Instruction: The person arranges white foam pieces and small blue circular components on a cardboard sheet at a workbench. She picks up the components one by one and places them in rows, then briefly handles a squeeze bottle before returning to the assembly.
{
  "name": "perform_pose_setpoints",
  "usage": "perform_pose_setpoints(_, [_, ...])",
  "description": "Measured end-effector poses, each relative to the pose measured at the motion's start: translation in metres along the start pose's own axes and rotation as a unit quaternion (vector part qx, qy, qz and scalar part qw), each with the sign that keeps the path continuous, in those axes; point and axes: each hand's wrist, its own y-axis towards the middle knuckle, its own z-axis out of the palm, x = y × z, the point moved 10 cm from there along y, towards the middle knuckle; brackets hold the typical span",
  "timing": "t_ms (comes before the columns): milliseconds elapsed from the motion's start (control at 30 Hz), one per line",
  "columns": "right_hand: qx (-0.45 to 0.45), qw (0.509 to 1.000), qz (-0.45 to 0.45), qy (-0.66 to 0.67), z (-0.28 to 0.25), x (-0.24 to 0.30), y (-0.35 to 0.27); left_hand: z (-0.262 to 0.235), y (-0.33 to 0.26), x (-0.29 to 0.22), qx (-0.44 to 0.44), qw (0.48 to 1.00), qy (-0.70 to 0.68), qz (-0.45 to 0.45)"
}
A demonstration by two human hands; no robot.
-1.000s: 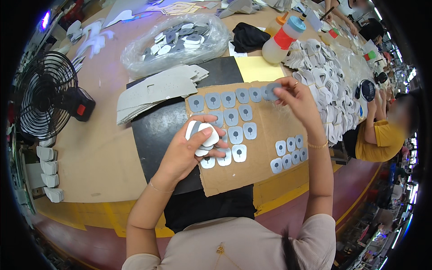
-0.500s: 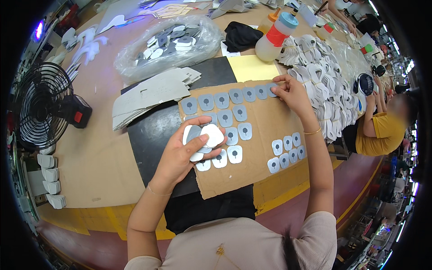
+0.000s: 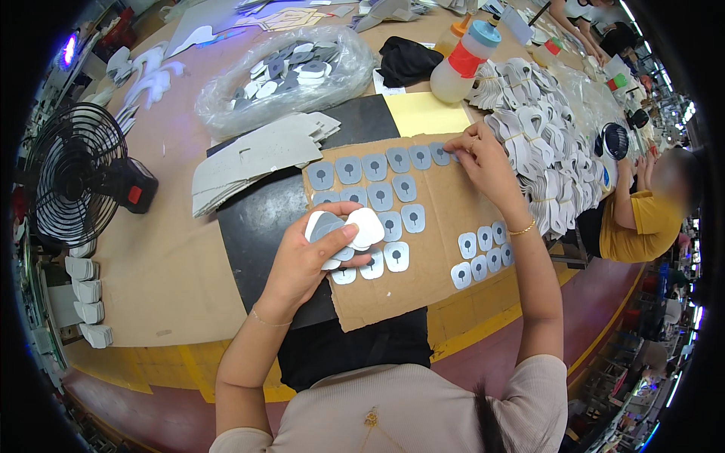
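Observation:
My left hand [image 3: 306,253] is closed around a loose stack of rounded white and grey patches [image 3: 366,229], the thumb pressing on top. Under its fingers lies a brown cardboard sheet [image 3: 445,211] bearing rows of grey patches [image 3: 381,197], each with a dark round mark and a short stem. My right hand [image 3: 483,158] is over the far right corner of the sheet, at the end of the back row. Its bent fingertips are drawn together, hiding most of the last patch there. Whether they pinch something small cannot be seen.
Grey card pieces [image 3: 257,158] lie on a black mat left of the sheet. Behind stand a plastic bag of patches [image 3: 287,75] and a blue-capped bottle [image 3: 462,64]. Bundled white pieces [image 3: 536,143] pile up at right, near a person in yellow [image 3: 646,226]. A fan [image 3: 83,177] stands left.
My right hand has shifted slightly left along the back row, and its fingers have curled closer together. The left hand still holds the stack, its top white patch slid slightly right.

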Motion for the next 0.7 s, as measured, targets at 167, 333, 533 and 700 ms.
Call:
perform_pose_setpoints(167, [0.013, 0.982, 0.029, 0.187, -0.002, 0.055, -0.015, -0.003, 0.000, 0.000, -0.016, 1.000, 0.004, 0.005])
perform_pose_setpoints(333, [0.044, 0.955, -0.263, 0.128, 0.011, 0.172, -0.042, 0.003, -0.001, 0.005, 0.042, 0.999, 0.013, -0.005])
perform_pose_setpoints(533, [0.055, 0.959, -0.205, 0.189, 0.001, 0.143, -0.041, -0.002, -0.002, 0.002, 0.025, 0.999, 0.014, 0.021])
perform_pose_setpoints(700, [-0.003, 0.931, 0.215, 0.296, -0.012, -0.031, -0.037, 0.003, -0.001, 0.001, 0.035, 0.999, 0.004, 0.026])
